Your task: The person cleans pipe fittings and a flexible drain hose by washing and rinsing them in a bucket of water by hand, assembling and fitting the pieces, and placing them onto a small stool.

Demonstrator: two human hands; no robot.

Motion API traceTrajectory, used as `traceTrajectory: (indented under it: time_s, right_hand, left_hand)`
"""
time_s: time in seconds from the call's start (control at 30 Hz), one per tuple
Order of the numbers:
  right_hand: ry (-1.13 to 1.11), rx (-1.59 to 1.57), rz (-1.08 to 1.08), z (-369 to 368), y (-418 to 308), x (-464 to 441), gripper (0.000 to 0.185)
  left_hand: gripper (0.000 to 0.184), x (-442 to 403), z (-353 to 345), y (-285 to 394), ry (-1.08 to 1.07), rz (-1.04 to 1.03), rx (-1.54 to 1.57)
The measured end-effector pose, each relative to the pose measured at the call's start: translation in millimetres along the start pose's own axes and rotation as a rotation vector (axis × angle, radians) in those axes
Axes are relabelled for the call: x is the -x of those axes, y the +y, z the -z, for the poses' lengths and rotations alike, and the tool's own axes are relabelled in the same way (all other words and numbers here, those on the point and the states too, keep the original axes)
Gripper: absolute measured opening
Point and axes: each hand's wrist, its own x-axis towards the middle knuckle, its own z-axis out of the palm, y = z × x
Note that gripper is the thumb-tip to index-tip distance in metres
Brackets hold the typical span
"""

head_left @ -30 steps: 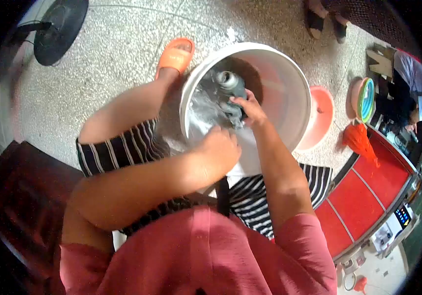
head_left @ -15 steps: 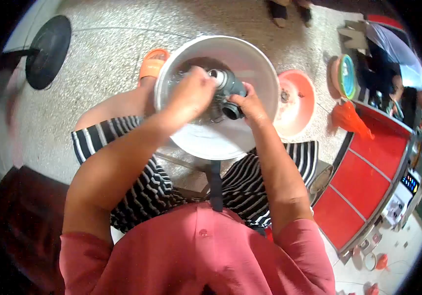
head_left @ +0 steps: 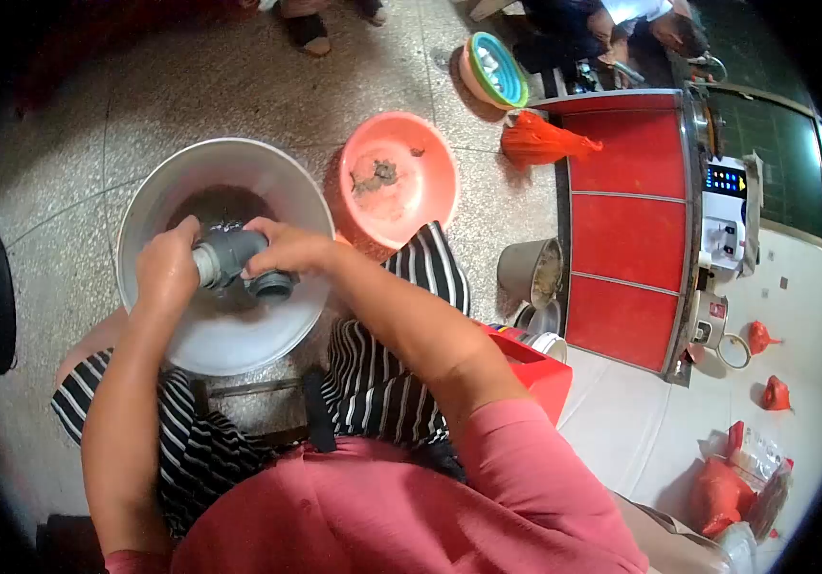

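Over a large white tub [head_left: 287, 167], I hold a grey plastic pipe fitting [head_left: 229, 253] with a pale ribbed end and a dark round opening. My left hand [head_left: 170, 260] is closed at the pale end, its fingertips partly hidden. Around the grey body and the short branch, my right hand [head_left: 287, 247] is closed, thumb near the dark opening. Murky water [head_left: 220, 203] lies in the tub below the fitting.
A pink basin [head_left: 411, 206] with dark sludge stands right of the tub. Beyond it are stacked basins [head_left: 511, 91], an orange-red bag [head_left: 540, 142], a grey bucket [head_left: 526, 268] and a red-panelled counter [head_left: 626, 230]. Another person [head_left: 612, 33] is at the upper right.
The camera view has swung to the right, so the tub now appears further left. The fitting is turned in my hands, and my left hand has come down beside its pale end.
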Motion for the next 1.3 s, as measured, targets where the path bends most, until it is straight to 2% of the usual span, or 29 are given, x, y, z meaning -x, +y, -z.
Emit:
traceTrajectory:
  time_s: [0.1,0.23,0.27,0.43,0.5,0.53,0.63,0.7,0.73,0.77,0.8,0.83,0.9,1.0,1.07,1.1,1.17,1.2,1.3]
  right_hand:
    - [0.103,0.176,0.065,10,8,-7,0.073]
    - [0.154,0.094,0.071,1,16,-4,0.073]
    - [0.139,0.082,0.109,-1,30,-12,0.07]
    - [-0.064,-0.06,0.011,1,13,2,0.064]
    - [-0.092,-0.092,0.009,3,15,-2,0.063]
    - [-0.076,-0.207,0.029,3,15,-2,0.062]
    - [0.007,-0.498,0.049,6,15,4,0.059]
    - [0.08,-0.579,-0.007,6,10,8,0.057]
    - [0.155,-0.558,-0.043,2,-2,17,0.057]
    - [0.192,-0.462,-0.016,10,12,9,0.061]
    - [0.289,-0.354,-0.009,14,17,2,0.065]
    - [0.372,-0.183,-0.034,10,8,5,0.067]
    - [0.402,-0.311,0.024,0,0,3,0.061]
    - [0.588,0.209,0.101,-11,22,-17,0.055]
    - [0.694,0.663,0.118,-28,23,-29,0.055]
    - [0.674,0.637,0.15,-25,5,-42,0.056]
    - [0.65,0.62,0.181,-32,14,-38,0.057]
    - [0.514,0.928,0.034,-37,20,-36,0.057]
    - [0.545,0.839,0.082,-38,22,-38,0.057]
  left_hand:
    - [0.012,-8,-13,-7,0.009,0.003,0.112]
    - [0.018,-14,-42,-34,-0.021,0.081,0.335]
    - [0.019,-12,-44,-38,-0.026,0.055,0.336]
    - [0.022,-9,-55,-58,-0.129,-0.006,0.214]
    - [0.015,-11,-57,-55,-0.149,0.133,0.386]
    - [0.014,-11,-55,-52,-0.157,0.202,0.472]
    - [0.015,-8,-23,-24,-0.296,0.496,1.005]
    - [0.016,-8,-22,-28,-0.413,0.425,1.098]
    - [0.02,-12,-11,-34,-0.542,0.306,1.067]
    - [0.028,-12,-26,-44,-0.341,0.409,0.967]
    - [0.037,-12,-27,-52,-0.118,0.262,0.88]
    - [0.039,-10,-26,-62,0.071,0.078,0.516]
    - [0.034,8,17,-40,0.037,0.151,0.393]
    - [0.03,20,30,-32,-0.096,0.131,0.209]
    - [0.03,27,20,-41,0.045,0.034,0.222]
    - [0.03,14,35,-42,0.107,0.012,0.224]
    - [0.028,17,31,-44,0.207,0.043,0.281]
    - [0.028,18,31,-40,0.261,0.022,0.306]
    - [0.028,7,41,-45,0.406,0.017,0.32]
